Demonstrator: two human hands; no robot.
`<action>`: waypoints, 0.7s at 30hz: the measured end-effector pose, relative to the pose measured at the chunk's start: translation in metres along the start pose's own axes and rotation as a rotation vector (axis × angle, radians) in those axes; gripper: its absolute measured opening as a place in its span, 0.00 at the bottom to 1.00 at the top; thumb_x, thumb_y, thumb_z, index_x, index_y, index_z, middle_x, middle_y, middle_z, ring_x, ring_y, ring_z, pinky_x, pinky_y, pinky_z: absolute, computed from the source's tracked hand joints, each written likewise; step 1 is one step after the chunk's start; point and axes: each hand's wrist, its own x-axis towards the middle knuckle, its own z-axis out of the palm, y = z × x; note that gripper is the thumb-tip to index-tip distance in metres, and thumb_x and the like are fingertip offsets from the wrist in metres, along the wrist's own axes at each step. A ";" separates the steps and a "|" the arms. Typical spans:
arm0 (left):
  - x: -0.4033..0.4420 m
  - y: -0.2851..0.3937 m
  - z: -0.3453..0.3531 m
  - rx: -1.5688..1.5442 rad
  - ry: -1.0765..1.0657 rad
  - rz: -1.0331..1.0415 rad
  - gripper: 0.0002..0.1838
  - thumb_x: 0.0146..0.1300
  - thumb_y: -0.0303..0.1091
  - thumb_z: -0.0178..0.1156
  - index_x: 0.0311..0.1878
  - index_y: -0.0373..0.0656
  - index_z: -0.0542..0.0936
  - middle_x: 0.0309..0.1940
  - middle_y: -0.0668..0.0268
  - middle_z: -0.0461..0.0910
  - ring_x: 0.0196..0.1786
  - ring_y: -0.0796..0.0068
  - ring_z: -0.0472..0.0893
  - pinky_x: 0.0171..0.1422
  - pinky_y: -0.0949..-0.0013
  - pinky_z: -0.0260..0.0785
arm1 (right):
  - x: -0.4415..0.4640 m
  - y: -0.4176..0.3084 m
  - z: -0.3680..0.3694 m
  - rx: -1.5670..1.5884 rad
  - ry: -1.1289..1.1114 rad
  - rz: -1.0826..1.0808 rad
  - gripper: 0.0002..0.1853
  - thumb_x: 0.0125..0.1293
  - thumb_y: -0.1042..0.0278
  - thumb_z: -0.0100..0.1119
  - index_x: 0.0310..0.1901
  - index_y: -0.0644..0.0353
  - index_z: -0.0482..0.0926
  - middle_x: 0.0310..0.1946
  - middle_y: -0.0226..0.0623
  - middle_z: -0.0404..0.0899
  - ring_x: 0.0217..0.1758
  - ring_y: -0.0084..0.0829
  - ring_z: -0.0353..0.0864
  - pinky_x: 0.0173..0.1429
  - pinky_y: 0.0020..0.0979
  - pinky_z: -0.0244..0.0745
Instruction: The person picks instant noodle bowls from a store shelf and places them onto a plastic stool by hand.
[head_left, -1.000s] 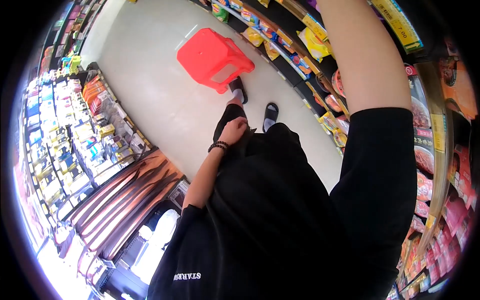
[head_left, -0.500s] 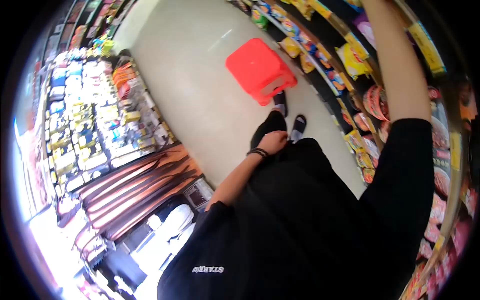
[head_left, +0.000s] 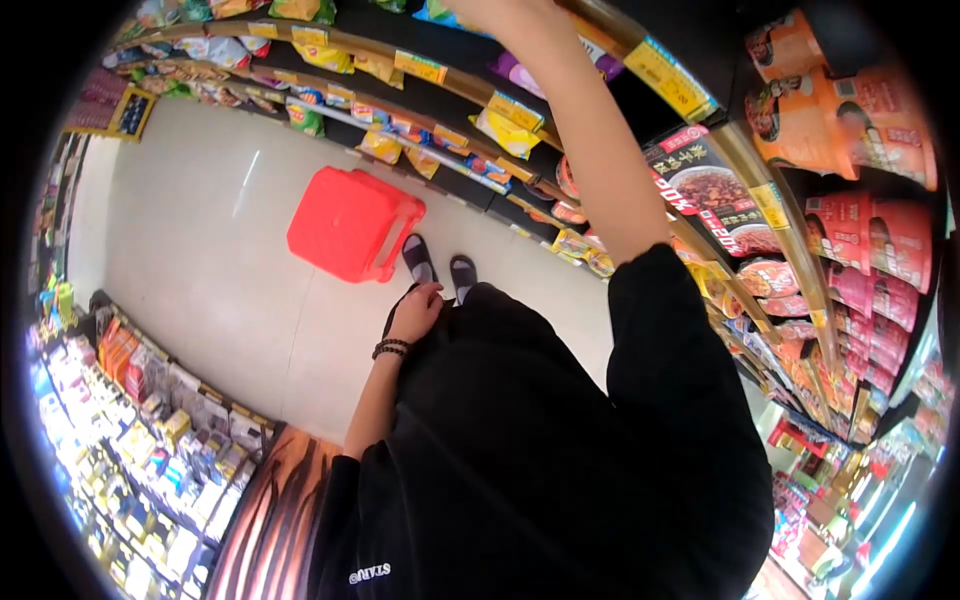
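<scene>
R hand (head_left: 488,10) is mostly cut off by the top edge of the view, so can't tell how spread its fingers are or if they've got hold of anything. L hand (head_left: 415,315) rests against the dark clothes (head_left: 490,320), below and right of the red stool (head_left: 345,220); fingers look loosely bent afaict, but the undersides are hidden, so can't say if they've got a bit of cloth. Closest stuff to the R hand is a bluish bag (head_left: 445,16) and a purple bag (head_left: 516,74), both on the snack shelf (head_left: 467,88) up and right of the stool. Imo for a reach like this: keep the forearm (head_left: 605,140) off the big price tag (head_left: 670,80), take a bag by its sealed edge so it doesn't get crushed, and mind the footing b/c the slippers (head_left: 463,266) are just right of the stool. Surface-wise, the shelf's dark w/ yellow tags (head_left: 420,67) along its lip. Floor (head_left: 210,210) around the stool is pale n shiny. Room's a shop aisle btw: tub noodles (head_left: 805,125) well right of the stool, bright goods rack (head_left: 170,435) down-left of it.
</scene>
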 end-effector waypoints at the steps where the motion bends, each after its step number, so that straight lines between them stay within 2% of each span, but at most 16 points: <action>1: 0.005 0.011 -0.014 -0.055 0.029 0.043 0.13 0.62 0.32 0.56 0.49 0.38 0.77 0.39 0.53 0.82 0.44 0.56 0.81 0.49 0.62 0.73 | -0.018 0.000 -0.003 0.127 -0.171 0.110 0.14 0.59 0.59 0.57 0.42 0.58 0.79 0.39 0.46 0.81 0.44 0.43 0.79 0.50 0.43 0.71; 2: 0.010 0.011 -0.022 -0.059 0.019 0.079 0.13 0.61 0.32 0.56 0.48 0.39 0.78 0.39 0.53 0.81 0.44 0.55 0.81 0.49 0.61 0.73 | -0.039 -0.007 -0.015 0.251 -0.335 0.224 0.17 0.58 0.57 0.59 0.49 0.52 0.80 0.48 0.40 0.80 0.56 0.39 0.76 0.62 0.39 0.64; 3: 0.018 0.010 -0.029 -0.067 0.022 0.115 0.13 0.61 0.32 0.56 0.48 0.40 0.78 0.38 0.54 0.81 0.43 0.54 0.81 0.49 0.60 0.73 | -0.053 -0.029 -0.036 0.140 0.164 0.010 0.13 0.55 0.69 0.64 0.43 0.56 0.78 0.45 0.43 0.79 0.50 0.42 0.76 0.55 0.39 0.67; 4: 0.030 0.010 -0.036 -0.079 0.034 0.144 0.13 0.60 0.32 0.56 0.48 0.41 0.78 0.38 0.55 0.81 0.43 0.53 0.81 0.48 0.59 0.73 | -0.070 -0.034 -0.044 0.195 0.388 -0.050 0.16 0.51 0.75 0.63 0.44 0.60 0.77 0.44 0.43 0.77 0.50 0.43 0.73 0.57 0.45 0.63; 5: 0.039 0.007 -0.043 -0.098 0.010 0.159 0.13 0.60 0.31 0.56 0.48 0.41 0.78 0.38 0.54 0.81 0.43 0.53 0.81 0.48 0.57 0.73 | -0.100 -0.038 -0.059 0.174 0.296 0.016 0.15 0.51 0.76 0.63 0.42 0.61 0.77 0.42 0.43 0.77 0.47 0.44 0.74 0.55 0.42 0.66; 6: 0.046 0.006 -0.048 -0.057 0.004 0.183 0.13 0.60 0.31 0.56 0.48 0.40 0.78 0.39 0.54 0.81 0.43 0.53 0.81 0.49 0.57 0.73 | -0.131 -0.040 -0.061 0.319 0.259 0.168 0.13 0.52 0.79 0.60 0.42 0.63 0.77 0.41 0.44 0.77 0.46 0.43 0.75 0.51 0.39 0.69; 7: 0.055 0.007 -0.055 -0.007 -0.015 0.211 0.13 0.60 0.31 0.56 0.48 0.40 0.78 0.40 0.54 0.81 0.44 0.53 0.80 0.49 0.57 0.73 | -0.163 -0.043 -0.064 0.370 0.081 0.382 0.09 0.58 0.81 0.55 0.42 0.68 0.75 0.41 0.45 0.77 0.45 0.35 0.77 0.51 0.30 0.71; 9: 0.073 0.017 -0.069 0.123 -0.125 0.244 0.13 0.60 0.32 0.55 0.47 0.40 0.78 0.42 0.53 0.80 0.47 0.52 0.79 0.52 0.55 0.72 | -0.226 -0.042 -0.062 0.463 -0.249 0.732 0.08 0.60 0.78 0.57 0.41 0.68 0.76 0.38 0.42 0.80 0.42 0.33 0.80 0.49 0.31 0.74; 11: 0.090 0.031 -0.078 0.166 -0.286 0.355 0.13 0.60 0.33 0.55 0.47 0.41 0.78 0.42 0.53 0.80 0.48 0.51 0.79 0.54 0.55 0.71 | -0.308 -0.032 -0.056 0.281 -0.307 0.902 0.11 0.59 0.76 0.58 0.45 0.66 0.77 0.35 0.43 0.81 0.36 0.33 0.81 0.44 0.31 0.75; 13: 0.113 0.048 -0.082 0.244 -0.383 0.447 0.13 0.61 0.35 0.54 0.47 0.41 0.77 0.43 0.53 0.80 0.49 0.51 0.78 0.54 0.53 0.70 | -0.359 -0.025 -0.058 0.277 -0.238 1.144 0.09 0.63 0.75 0.56 0.44 0.66 0.77 0.32 0.39 0.82 0.33 0.29 0.82 0.40 0.28 0.76; 16: 0.151 0.065 -0.067 0.280 -0.419 0.560 0.13 0.62 0.36 0.53 0.47 0.42 0.77 0.43 0.53 0.80 0.50 0.51 0.78 0.54 0.54 0.70 | -0.411 -0.001 -0.057 0.511 -0.003 1.498 0.10 0.66 0.71 0.54 0.46 0.64 0.77 0.34 0.38 0.82 0.37 0.29 0.83 0.42 0.28 0.77; 17: 0.169 0.061 -0.053 0.240 -0.426 0.615 0.14 0.63 0.37 0.53 0.48 0.42 0.77 0.43 0.53 0.80 0.49 0.52 0.79 0.52 0.55 0.71 | -0.418 0.009 -0.058 0.518 -0.016 1.597 0.13 0.70 0.64 0.51 0.50 0.63 0.74 0.36 0.37 0.82 0.39 0.28 0.82 0.41 0.27 0.76; 20: 0.196 0.098 -0.028 0.140 -0.591 0.484 0.15 0.63 0.38 0.53 0.49 0.41 0.76 0.43 0.53 0.81 0.46 0.52 0.80 0.49 0.56 0.72 | -0.406 0.035 -0.054 0.542 0.095 1.771 0.17 0.72 0.60 0.48 0.55 0.62 0.70 0.40 0.38 0.82 0.42 0.27 0.81 0.44 0.28 0.76; 21: 0.207 0.102 -0.015 0.151 -0.596 0.522 0.17 0.63 0.38 0.55 0.51 0.40 0.75 0.41 0.53 0.81 0.44 0.52 0.81 0.49 0.58 0.73 | -0.414 0.050 -0.049 0.602 0.114 1.813 0.20 0.73 0.57 0.46 0.59 0.60 0.66 0.43 0.36 0.79 0.45 0.27 0.79 0.45 0.29 0.76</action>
